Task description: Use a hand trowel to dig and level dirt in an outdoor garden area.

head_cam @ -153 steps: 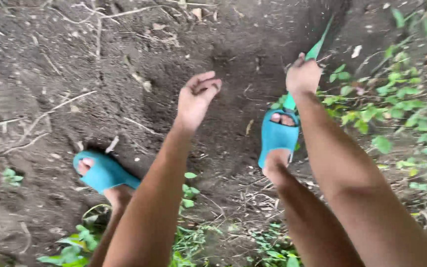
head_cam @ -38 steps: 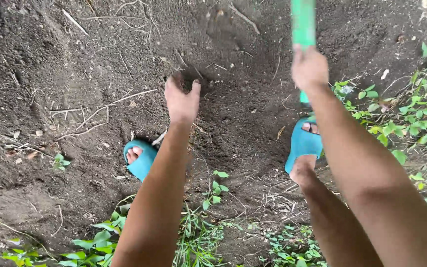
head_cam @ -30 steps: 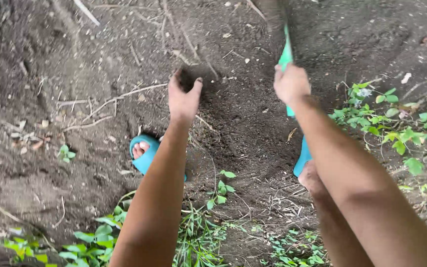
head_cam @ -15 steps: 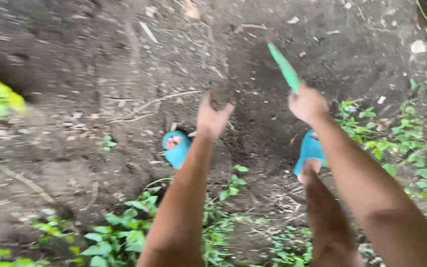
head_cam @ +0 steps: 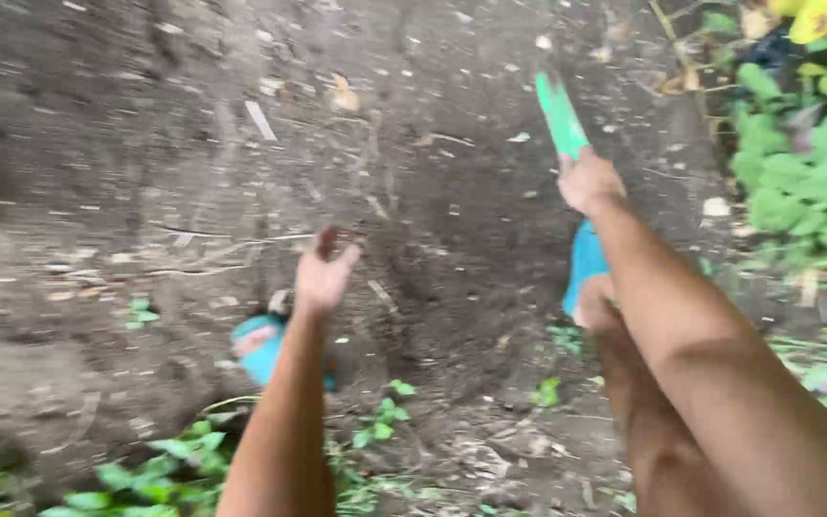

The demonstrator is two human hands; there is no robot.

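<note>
The person stands bent over a patch of dark, loose soil (head_cam: 452, 249), and the green tool handle (head_cam: 560, 115) serves as my marker for everything else. The right hand (head_cam: 588, 182) is clamped around the lower end of that handle, fingers wrapped tight, so the shaft sticks up and away from the wrist; a grip that low probably gives leverage for working the ground. The working end of the tool is not in view.

Well to the left of the handle and lower, the left hand (head_cam: 323, 276) hangs empty above the dirt, fingers spread and slightly curled, touching nothing; it looks as though it is held out for balance.

Just below the handle, partly behind the right forearm, sits a teal slipper (head_cam: 586, 263); its partner, another teal slipper (head_cam: 258, 347), lies far to the left, beneath the left hand, giving a wide stance across the dug hollow. Green weeds (head_cam: 806, 191) crowd the ground to the right of the handle. The view is blurred.
</note>
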